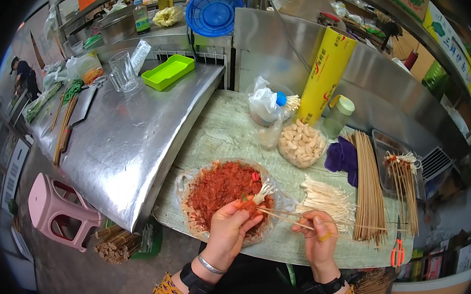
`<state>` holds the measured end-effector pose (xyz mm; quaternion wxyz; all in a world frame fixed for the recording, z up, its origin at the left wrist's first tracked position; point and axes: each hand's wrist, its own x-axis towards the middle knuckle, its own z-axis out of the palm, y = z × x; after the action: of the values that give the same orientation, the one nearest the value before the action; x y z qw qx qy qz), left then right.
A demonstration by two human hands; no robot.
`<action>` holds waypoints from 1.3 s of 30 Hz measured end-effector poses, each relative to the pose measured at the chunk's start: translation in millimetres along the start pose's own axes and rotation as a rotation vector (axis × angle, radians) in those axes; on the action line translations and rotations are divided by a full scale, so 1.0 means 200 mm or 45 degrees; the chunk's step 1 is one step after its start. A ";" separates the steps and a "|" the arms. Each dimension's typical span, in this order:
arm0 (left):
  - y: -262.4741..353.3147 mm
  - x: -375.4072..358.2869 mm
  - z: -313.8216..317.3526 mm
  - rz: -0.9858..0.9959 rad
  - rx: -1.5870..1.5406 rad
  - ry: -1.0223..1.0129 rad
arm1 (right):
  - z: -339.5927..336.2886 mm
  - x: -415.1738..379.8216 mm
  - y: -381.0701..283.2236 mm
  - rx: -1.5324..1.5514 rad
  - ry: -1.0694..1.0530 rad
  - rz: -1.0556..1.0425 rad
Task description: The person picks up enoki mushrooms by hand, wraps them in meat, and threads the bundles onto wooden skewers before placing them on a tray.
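My left hand (228,227) pinches a small bundle of enoki mushrooms (263,191), its pale stems fanned out and its lower end wrapped in something reddish. In my right hand (317,237) are thin bamboo skewers (285,216), their tips reaching the bundle at my left fingers. Below my left hand lies a plastic-lined heap of red marinated meat (214,187), with a small red object on it. Loose enoki mushrooms (325,200) are spread just beyond my right hand. A yellow band is around one right finger.
Right of the enoki lie long bamboo skewers (367,186), a purple cloth (341,158), finished skewers (400,170) in a tray and orange-handled scissors (397,253). Behind stand a bag of garlic cloves (303,144) and a yellow film roll (326,73). A metal table (129,133) adjoins left.
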<state>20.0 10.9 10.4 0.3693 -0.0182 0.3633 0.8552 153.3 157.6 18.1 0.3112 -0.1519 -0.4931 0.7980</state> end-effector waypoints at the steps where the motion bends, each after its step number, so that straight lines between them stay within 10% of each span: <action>1: 0.00 0.00 0.00 0.017 0.012 0.009 | 0.01 0.00 0.00 -0.041 0.000 -0.023; 13: -0.05 0.00 0.01 0.295 0.264 0.003 | 0.18 -0.03 -0.13 -1.216 -0.453 -0.777; 31: 0.01 -0.02 -0.01 0.133 0.022 -0.016 | 0.11 -0.10 -0.12 -0.351 -0.050 -0.385; 39: -0.03 -0.02 0.00 0.332 0.321 -0.081 | 0.12 -0.06 -0.13 -0.604 -0.246 -0.445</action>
<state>26.8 11.4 7.0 0.2659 0.1025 0.4549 0.8437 158.9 141.5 50.6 0.3514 -0.0568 -0.7115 0.6059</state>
